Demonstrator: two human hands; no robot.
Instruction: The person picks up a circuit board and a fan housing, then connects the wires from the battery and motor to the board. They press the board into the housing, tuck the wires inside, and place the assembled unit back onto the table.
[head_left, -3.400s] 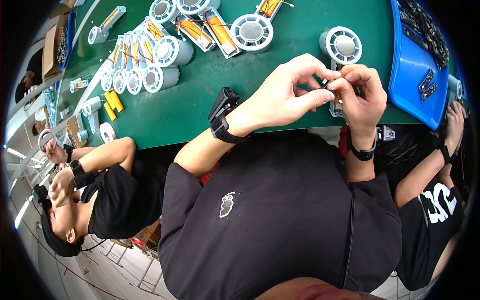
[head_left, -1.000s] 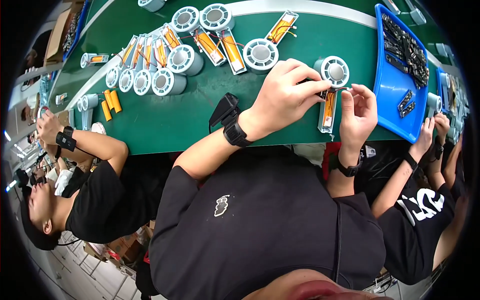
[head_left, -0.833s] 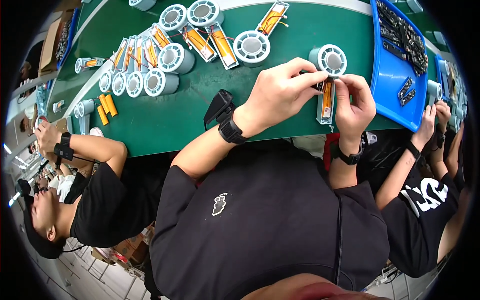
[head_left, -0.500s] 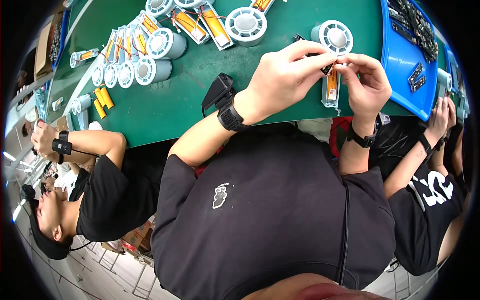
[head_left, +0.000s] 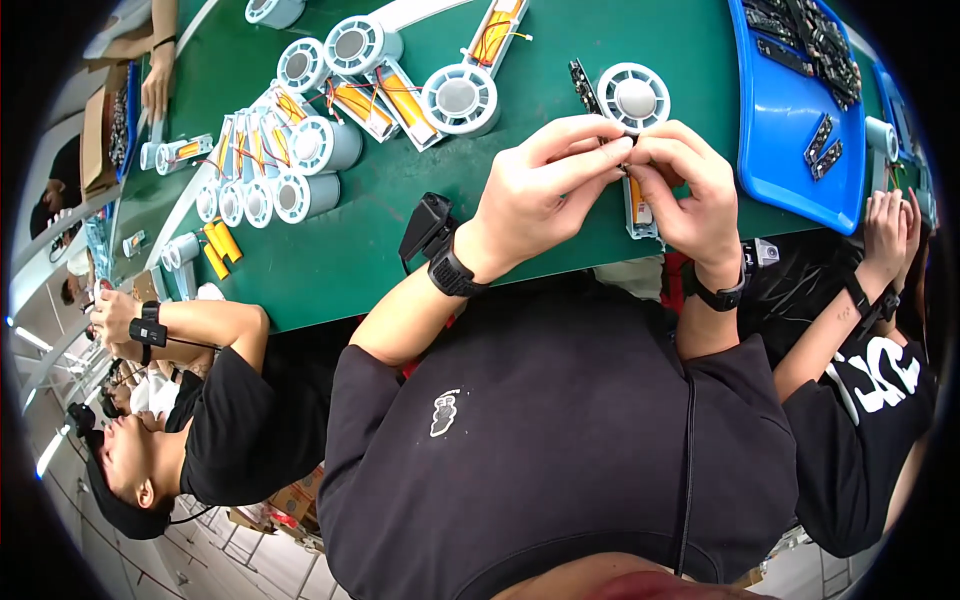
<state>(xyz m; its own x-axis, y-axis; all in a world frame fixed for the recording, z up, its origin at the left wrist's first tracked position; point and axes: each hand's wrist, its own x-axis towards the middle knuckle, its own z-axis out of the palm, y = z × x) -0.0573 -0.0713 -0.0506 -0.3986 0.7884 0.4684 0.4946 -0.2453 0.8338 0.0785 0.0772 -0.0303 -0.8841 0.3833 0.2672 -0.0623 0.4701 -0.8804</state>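
Note:
A handheld fan body with a round white grille (head_left: 635, 97) lies in front of me, its open handle (head_left: 641, 230) pointing toward me with a yellow battery (head_left: 640, 205) inside. My left hand (head_left: 550, 185) is closed in a pinch over the left of the handle, gripping a narrow black circuit board (head_left: 583, 87) whose far end sticks out past the knuckles. My right hand (head_left: 690, 190) pinches just beside the left fingertips, above the battery. What its fingers hold is too small and covered to make out.
A blue tray (head_left: 790, 185) with black circuit boards (head_left: 822, 150) stands to the right. Several fan bodies (head_left: 460, 98) with batteries and red wires lie at the left on the green table (head_left: 520, 230). Co-workers' hands are at left (head_left: 115, 315) and right (head_left: 885, 230).
The view has shifted, and my hands and the fan appear farther left in it. Both hands stay pinched together over the handle, now covering the board's near end more.

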